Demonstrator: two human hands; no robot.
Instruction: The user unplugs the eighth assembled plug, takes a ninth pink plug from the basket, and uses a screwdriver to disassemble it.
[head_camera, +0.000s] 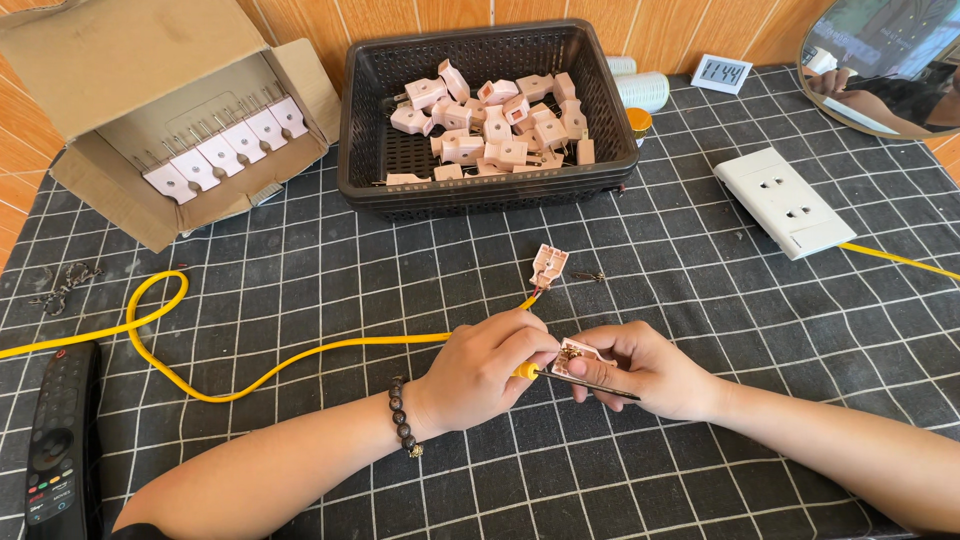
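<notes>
We see the left hand (485, 368) curled tight around the yellow handle of a small screwdriver (580, 381), its fingers (520, 345) closed on the handle so that only a bit of yellow shows just below the knuckles. The thin metal shaft runs from those fingers across to the right, passing under the right hand's fingertips.

The right hand (650, 372) pinches an opened pink plug half (576, 354) — thumb and fingers (610, 350) closed on its edges, the inner side with its metal parts turned up towards us. The plug half sits directly between the two sets of fingertips, touching both hands, and the screwdriver shaft lies just beneath it.

Just beyond the left fingers a yellow cable (300, 355) emerges and loops away to the left across the black checked cloth (700, 280). A little past the fingertips, farther from us, lies the other pink plug half (548, 266), joined to the cable's end, with a small screw (590, 277) just beside it.

Well beyond the hands stands a black plastic basket (370, 150) — filled with pink plugs (495, 120). Far to the left of the fingers are an open cardboard box (120, 60) and a black remote control (60, 440); off to the right lies a white socket strip (785, 200).
</notes>
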